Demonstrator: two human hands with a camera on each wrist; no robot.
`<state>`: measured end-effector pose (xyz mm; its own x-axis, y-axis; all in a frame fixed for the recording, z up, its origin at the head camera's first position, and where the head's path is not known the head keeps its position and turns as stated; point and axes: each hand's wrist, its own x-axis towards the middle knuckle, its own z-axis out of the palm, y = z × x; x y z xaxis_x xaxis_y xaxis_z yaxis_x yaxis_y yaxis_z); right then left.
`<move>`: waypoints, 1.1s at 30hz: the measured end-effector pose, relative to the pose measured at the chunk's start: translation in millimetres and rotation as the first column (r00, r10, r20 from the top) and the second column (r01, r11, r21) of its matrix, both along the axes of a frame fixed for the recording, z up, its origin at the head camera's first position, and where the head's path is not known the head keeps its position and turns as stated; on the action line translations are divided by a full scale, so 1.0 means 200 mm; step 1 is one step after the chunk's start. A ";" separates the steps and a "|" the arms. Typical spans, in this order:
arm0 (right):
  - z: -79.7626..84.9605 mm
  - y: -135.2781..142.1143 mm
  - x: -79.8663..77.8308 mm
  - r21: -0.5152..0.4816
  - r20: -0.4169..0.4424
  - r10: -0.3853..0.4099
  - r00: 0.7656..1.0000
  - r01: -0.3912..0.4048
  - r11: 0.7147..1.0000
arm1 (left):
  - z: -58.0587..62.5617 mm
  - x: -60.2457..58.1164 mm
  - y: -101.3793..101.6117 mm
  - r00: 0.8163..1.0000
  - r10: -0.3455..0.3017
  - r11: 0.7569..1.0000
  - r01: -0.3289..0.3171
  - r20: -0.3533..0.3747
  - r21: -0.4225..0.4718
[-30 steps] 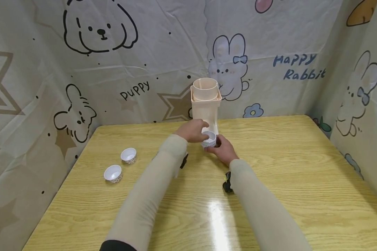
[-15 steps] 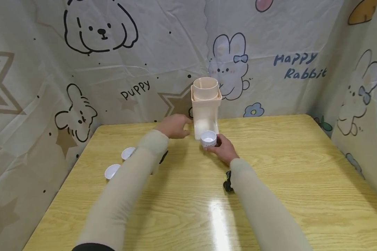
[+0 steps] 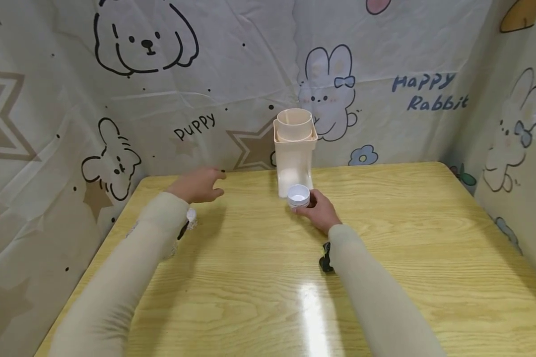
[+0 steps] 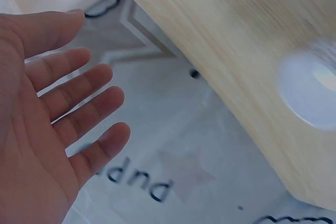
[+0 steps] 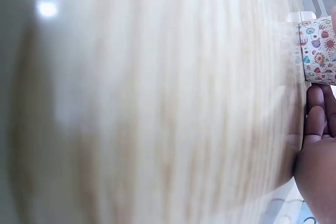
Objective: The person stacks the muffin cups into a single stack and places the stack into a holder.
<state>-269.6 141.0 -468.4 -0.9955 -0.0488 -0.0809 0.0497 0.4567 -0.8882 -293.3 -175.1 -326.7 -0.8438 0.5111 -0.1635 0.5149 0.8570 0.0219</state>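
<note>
In the head view my right hand holds a small white bowl on the table, thumb and fingers at its sides. Its outside carries a colourful flower print, as the bowl shows in the right wrist view. Right behind it stands a tall cream-coloured holder with a round tube on top. My left hand is in the air over the table's back left, fingers spread and palm bare in the left wrist view. Near its wrist a second white bowl peeks out. The sleeve mostly hides a third bowl.
The wooden table reaches back to a cloth backdrop printed with cartoon animals. Cloth also hangs along the left and right sides. The holder stands close to the table's back edge.
My left hand has left the white bowl at the holder and swung left, its sleeve now covering much of the two other bowls. The right hand has stayed put on its bowl.
</note>
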 end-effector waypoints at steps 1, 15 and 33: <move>0.00 0.00 0.00 0.000 -0.002 -0.001 1.000 0.001 1.000 | 0.00 0.02 -0.03 1.000 -0.002 1.000 0.001 -0.017 -0.005; -0.01 0.01 0.01 -0.013 0.008 0.004 1.000 -0.004 1.000 | -0.06 0.30 -0.48 0.994 0.035 0.998 -0.030 -0.103 0.056; 0.02 0.01 0.01 0.005 0.005 0.018 1.000 -0.018 1.000 | -0.27 0.42 -0.66 0.986 0.157 0.978 -0.162 0.047 0.130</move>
